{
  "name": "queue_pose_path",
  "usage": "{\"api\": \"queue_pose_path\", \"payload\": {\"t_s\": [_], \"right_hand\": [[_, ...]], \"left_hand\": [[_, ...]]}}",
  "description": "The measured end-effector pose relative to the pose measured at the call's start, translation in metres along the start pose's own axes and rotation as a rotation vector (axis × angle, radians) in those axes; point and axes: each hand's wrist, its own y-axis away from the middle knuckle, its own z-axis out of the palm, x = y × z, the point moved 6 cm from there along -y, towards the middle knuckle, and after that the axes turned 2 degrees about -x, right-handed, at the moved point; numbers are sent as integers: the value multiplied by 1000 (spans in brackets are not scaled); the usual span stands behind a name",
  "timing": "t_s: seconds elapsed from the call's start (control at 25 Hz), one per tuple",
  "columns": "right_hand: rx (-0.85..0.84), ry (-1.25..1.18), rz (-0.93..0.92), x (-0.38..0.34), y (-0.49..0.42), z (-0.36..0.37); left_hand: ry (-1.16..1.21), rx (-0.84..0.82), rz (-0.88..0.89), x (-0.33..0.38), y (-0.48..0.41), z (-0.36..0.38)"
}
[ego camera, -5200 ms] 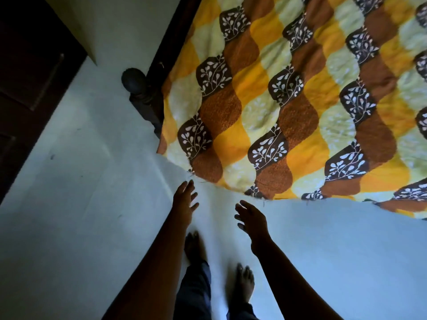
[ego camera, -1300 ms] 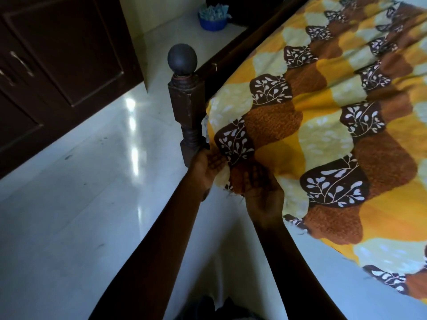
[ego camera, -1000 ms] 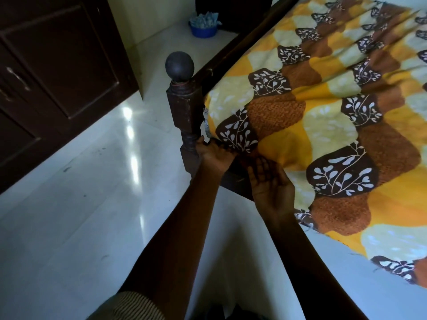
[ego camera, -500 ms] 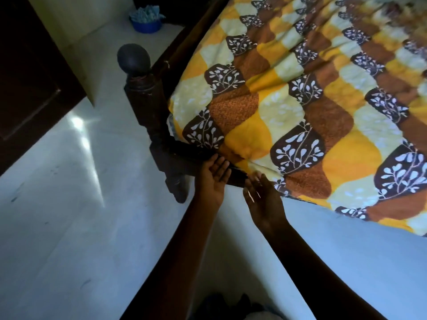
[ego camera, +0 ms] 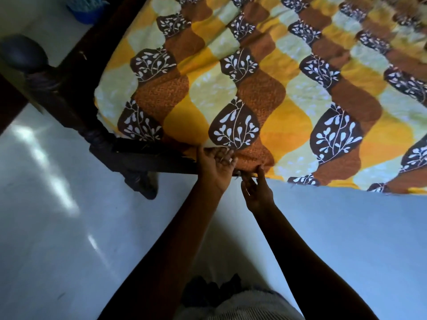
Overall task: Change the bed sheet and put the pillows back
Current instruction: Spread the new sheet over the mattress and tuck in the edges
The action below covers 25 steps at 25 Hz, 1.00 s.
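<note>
- Sheet [ego camera: 254, 93]: yellow, brown and cream print, spread over the bed. Its near edge runs along the side rail [ego camera: 150, 159].
- Left hand [ego camera: 217, 166]: palm up, at the sheet edge just above the rail, fingers bent in against the cloth. Cannot tell whether it grips the cloth or only pushes it in.
- Right hand [ego camera: 256, 189]: just beside the left, on the side away from the post [ego camera: 23, 54]. Thumb and finger pinch the hem.
- Change over 5 s: earlier both hands were spread and free below a loose, hanging edge. A second ago they worked the cloth at the corner by the post. Now they have moved along the rail, away from the corner.
- Result: from the post to the left hand the rail shows bare wood, with the cloth drawn in above it. That stretch reads as tucked.
- Beyond the right hand, the hem hangs over the side above the floor [ego camera: 69, 227], not yet tucked.
- Judgement: new sheet is on and tucking is under way, corner first, then along the near side. Most of this side is left to do.
- Creases fan across the top towards the far edge; they may need smoothing.
- Pillows: none in view, so that step looks not yet begun.
- Blue tub [ego camera: 86, 8] on the floor past the head of the bed; not involved.
</note>
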Motion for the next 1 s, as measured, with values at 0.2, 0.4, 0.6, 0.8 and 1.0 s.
{"api": "queue_pose_path", "payload": {"t_s": [0.2,0.4,0.6,0.8,1.0], "right_hand": [[135,177,-49,-16,-7,-17],[-80,-170,-72,-36,-1,-11],[-343,-293,-134,-55,13,10],[-266,-278,-168,-78,1,54],[-238,-163,-122,-54,19,30]], "left_hand": [[92,-33,13,0,-16,9],[168,-71,14,-3,-23,4],[251,-153,7,0,-25,6],[194,-70,9,1,-20,5],[40,129,92,20,-9,-30]]}}
